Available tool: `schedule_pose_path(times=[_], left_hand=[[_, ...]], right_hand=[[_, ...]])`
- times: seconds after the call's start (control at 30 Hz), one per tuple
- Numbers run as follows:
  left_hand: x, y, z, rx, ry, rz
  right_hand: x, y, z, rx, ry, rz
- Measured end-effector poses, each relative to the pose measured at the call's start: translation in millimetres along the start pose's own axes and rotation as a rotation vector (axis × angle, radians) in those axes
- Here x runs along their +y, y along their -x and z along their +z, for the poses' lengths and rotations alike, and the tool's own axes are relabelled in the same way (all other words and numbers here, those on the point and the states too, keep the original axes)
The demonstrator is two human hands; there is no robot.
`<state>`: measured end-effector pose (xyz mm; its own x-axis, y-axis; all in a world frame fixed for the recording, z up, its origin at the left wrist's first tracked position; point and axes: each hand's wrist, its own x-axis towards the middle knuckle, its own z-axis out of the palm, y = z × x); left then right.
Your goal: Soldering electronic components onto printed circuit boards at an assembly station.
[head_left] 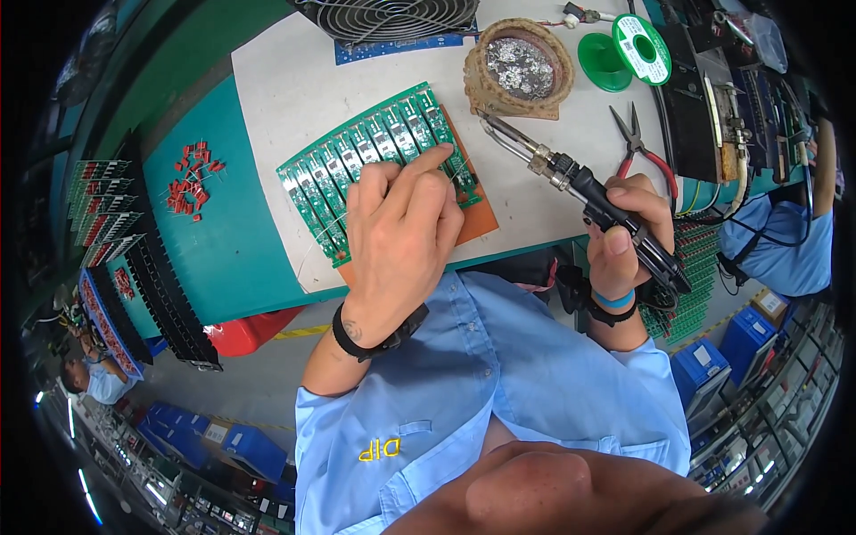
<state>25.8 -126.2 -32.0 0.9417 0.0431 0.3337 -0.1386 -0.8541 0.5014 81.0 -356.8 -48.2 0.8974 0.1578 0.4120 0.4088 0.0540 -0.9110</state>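
My left hand [401, 218] lies over a green panel of circuit boards [343, 152], its index finger stretched toward the panel's right end and the other fingers curled. A thin silvery solder wire [314, 250] trails from beneath that hand; the grip itself is mostly hidden under it. An orange-brown sheet [473, 223] lies under the panel. My right hand [633, 227] is wrapped round the black handle of a soldering iron [584, 187]. The iron's metal tip points up and left, just below a crusted pot [475, 76] of grey, lumpy metal, apart from the panel.
Red-handled pliers [655, 160] lie right of the iron. Green spools [606, 67] and a fan [392, 18] stand at the back. Loose red components [189, 183] are scattered on the left mat, beside a black rack [165, 267]. Green boards [691, 267] are stacked at right; other people work nearby.
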Motion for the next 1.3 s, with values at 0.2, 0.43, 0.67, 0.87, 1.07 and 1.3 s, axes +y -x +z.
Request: schedule_pose_path(times=[0.2,0.43,0.67,0.87,1.07,1.3], left_hand=[[0,3,3,0.071,0.027,-0.041],[-9,9,6,0.154,-0.014,-0.045],[-1,4,5,0.152,-0.040,-0.087],[-6,6,9,0.180,-0.018,-0.078],[-10,3,9,0.238,-0.021,-0.079],[-12,3,9,0.239,-0.012,-0.071]], right_hand=[[1,-3,3,-0.023,0.071,-0.044],[-3,-6,8,-0.092,0.018,-0.013],[-2,-12,13,-0.146,0.045,-0.024],[1,-17,15,-0.206,0.100,-0.079],[-2,-15,19,-0.221,0.128,-0.021],[2,-18,20,-0.236,0.145,-0.028]])
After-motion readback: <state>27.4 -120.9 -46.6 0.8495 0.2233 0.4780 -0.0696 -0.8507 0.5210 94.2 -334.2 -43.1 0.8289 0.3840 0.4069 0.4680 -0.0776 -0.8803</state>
